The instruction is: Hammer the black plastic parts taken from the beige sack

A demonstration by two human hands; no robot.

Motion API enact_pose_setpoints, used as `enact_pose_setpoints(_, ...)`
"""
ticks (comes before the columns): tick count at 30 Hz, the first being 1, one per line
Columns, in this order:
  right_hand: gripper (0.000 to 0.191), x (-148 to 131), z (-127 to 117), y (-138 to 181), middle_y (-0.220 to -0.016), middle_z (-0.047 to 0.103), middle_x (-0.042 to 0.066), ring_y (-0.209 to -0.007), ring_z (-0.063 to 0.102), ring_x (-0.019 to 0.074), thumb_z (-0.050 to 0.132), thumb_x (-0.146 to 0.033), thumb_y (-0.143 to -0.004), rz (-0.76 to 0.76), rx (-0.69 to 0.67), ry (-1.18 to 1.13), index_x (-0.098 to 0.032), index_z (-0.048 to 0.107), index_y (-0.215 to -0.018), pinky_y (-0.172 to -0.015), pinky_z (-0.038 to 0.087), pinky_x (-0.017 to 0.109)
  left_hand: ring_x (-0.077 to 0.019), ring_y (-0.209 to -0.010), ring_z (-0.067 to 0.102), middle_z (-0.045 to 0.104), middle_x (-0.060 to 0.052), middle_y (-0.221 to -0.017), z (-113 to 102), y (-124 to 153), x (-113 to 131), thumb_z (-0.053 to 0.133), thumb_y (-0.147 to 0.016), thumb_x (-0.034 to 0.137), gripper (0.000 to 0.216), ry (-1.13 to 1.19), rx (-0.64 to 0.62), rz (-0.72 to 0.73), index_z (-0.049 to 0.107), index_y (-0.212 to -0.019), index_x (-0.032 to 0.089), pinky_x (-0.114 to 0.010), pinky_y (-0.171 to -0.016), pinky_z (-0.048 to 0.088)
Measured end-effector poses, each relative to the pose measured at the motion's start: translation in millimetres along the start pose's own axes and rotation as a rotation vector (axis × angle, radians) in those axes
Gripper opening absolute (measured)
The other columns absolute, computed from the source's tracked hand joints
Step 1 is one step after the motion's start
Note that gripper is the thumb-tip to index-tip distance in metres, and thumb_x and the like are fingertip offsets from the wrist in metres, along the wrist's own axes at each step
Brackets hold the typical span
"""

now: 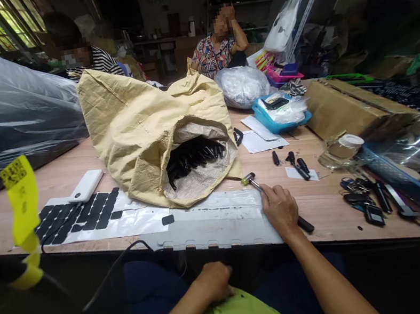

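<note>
My right hand (282, 210) is wrapped round a small hammer (305, 224) at the table's front edge. The hammer's head, with a yellowish face, points up and left, and its black handle end sticks out below my palm. My left hand (214, 281) is closed in front of my green shirt, below the table edge; a small dark bit shows at its fingertips, too little to name. Behind the hammer lies a beige cloth sack (125, 117), its mouth towards me, with many black pieces (194, 157) inside. A grey board (222, 228) lies along the front edge.
Left are a sheet of black stickers (100, 211) and a white power bank (85, 186). Right are loose black parts (302, 166), key fobs (364, 200), a blue basket (391, 171) and a cardboard box (351, 105). A cable (111, 269) hangs at the front. Two people sit beyond the table.
</note>
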State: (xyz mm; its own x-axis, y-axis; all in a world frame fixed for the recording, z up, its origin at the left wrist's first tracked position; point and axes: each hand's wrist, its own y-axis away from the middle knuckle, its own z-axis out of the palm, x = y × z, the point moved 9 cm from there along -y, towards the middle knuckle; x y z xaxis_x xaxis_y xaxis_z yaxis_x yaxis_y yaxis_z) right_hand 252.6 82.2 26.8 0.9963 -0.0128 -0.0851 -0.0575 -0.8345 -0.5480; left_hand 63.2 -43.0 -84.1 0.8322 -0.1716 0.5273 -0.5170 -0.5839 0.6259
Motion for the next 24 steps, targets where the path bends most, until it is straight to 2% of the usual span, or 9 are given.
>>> enact_pose_setpoints(3, 0.026, -0.1, 1.2, 0.1, -0.079, 0.052, 0.004, -0.076, 0.042, 0.0173, 0.055, -0.020, -0.090, -0.007, -0.002, 0.002, -0.024, 0.071, -0.110, -0.065, 0.025, 0.028, -0.0214, -0.090, 0.069, 0.075, -0.004, -0.097, -46.7, 19.3, 52.8, 0.070, -0.080, 0.039, 0.030, 0.188, -0.028, 0.369, 0.073, -0.106, 0.024, -0.028, -0.080, 0.051)
enact_pose_setpoints(5, 0.026, -0.3, 1.8, -0.1, -0.080, 0.052, 0.004, -0.076, 0.042, 0.0175, 0.055, -0.020, -0.090, -0.010, -0.002, -0.001, -0.024, 0.071, -0.110, -0.065, 0.025, 0.029, -0.0174, -0.084, 0.067, 0.074, -0.001, -0.092, -104.9, 24.0, 62.1, 0.068, -0.083, 0.041, 0.025, 0.347, 0.138, 0.473, 0.073, -0.098, 0.022, -0.025, -0.077, 0.050)
enact_pose_setpoints(7, 0.026, -0.3, 2.2, -0.4, -0.079, 0.053, 0.004, -0.077, 0.042, 0.0178, 0.055, -0.019, -0.090, -0.008, 0.000, -0.004, -0.024, 0.071, -0.110, -0.065, 0.025, 0.029, -0.0177, -0.083, 0.065, 0.072, -0.003, -0.090, -173.6, 21.5, 36.6, 0.060, -0.089, 0.036, 0.021, 0.397, 0.492, 0.335, 0.072, -0.091, 0.019, -0.028, -0.077, 0.051)
enact_pose_setpoints(9, 0.026, -0.5, 2.9, -0.7, -0.079, 0.053, 0.004, -0.077, 0.042, 0.0179, 0.056, -0.019, -0.089, -0.007, 0.001, -0.007, -0.024, 0.071, -0.110, -0.065, 0.026, 0.029, -0.0211, -0.089, 0.063, 0.070, -0.007, -0.098, -236.4, 33.6, -7.0, 0.060, -0.088, 0.026, 0.016, 0.324, 0.955, 0.051, 0.071, -0.096, 0.018, -0.033, -0.081, 0.050)
enact_pose_setpoints(11, 0.027, -1.0, 4.1, -1.1, -0.080, 0.053, 0.004, -0.077, 0.043, 0.0178, 0.057, -0.018, -0.088, -0.007, -0.002, -0.011, -0.024, 0.071, -0.110, -0.065, 0.026, 0.028, -0.0266, -0.101, 0.059, 0.067, -0.013, -0.108, -273.8, 51.6, -39.6, 0.060, -0.088, 0.024, 0.022, 0.202, 1.273, -0.194, 0.070, -0.106, 0.017, -0.039, -0.090, 0.047)
enact_pose_setpoints(13, 0.027, -1.6, 5.1, -1.4, -0.080, 0.053, 0.004, -0.077, 0.043, 0.0178, 0.057, -0.018, -0.088, -0.008, -0.009, -0.014, -0.024, 0.070, -0.111, -0.065, 0.026, 0.028, -0.0322, -0.109, 0.054, 0.067, -0.016, -0.110, -289.9, 59.6, -63.6, 0.062, -0.087, 0.025, 0.028, 0.115, 1.385, -0.405, 0.069, -0.113, 0.015, -0.043, -0.095, 0.043)
enact_pose_setpoints(16, 0.027, -2.2, 5.0, -1.7, -0.080, 0.053, 0.004, -0.078, 0.043, 0.0181, 0.056, -0.018, -0.088, -0.007, -0.013, -0.008, -0.024, 0.070, -0.111, -0.065, 0.026, 0.029, -0.0360, -0.114, 0.051, 0.069, -0.017, -0.102, -293.6, 56.2, -83.5, 0.062, -0.087, 0.026, 0.028, 0.068, 1.339, -0.574, 0.072, -0.111, 0.015, -0.047, -0.097, 0.040)
enact_pose_setpoints(20, 0.027, -2.5, 4.4, -2.0, -0.082, 0.054, 0.004, -0.078, 0.044, 0.0184, 0.056, -0.018, -0.088, 0.000, -0.019, 0.004, -0.024, 0.070, -0.110, -0.066, 0.027, 0.029, -0.0361, -0.111, 0.050, 0.071, -0.016, -0.097, -289.0, 48.9, -82.8, 0.063, -0.085, 0.025, 0.018, 0.029, 1.317, -0.578, 0.074, -0.097, 0.018, -0.049, -0.096, 0.038)
enact_pose_setpoints(24, 0.026, -2.9, 5.8, -2.0, -0.083, 0.053, 0.004, -0.079, 0.043, 0.0187, 0.055, -0.019, -0.089, 0.006, -0.037, 0.017, -0.024, 0.069, -0.110, -0.066, 0.027, 0.029, -0.0352, -0.106, 0.050, 0.067, -0.015, -0.099, -276.5, 58.4, -73.1, 0.057, -0.087, 0.020, 0.016, 0.038, 1.450, -0.502, 0.072, -0.092, 0.018, -0.049, -0.092, 0.038)
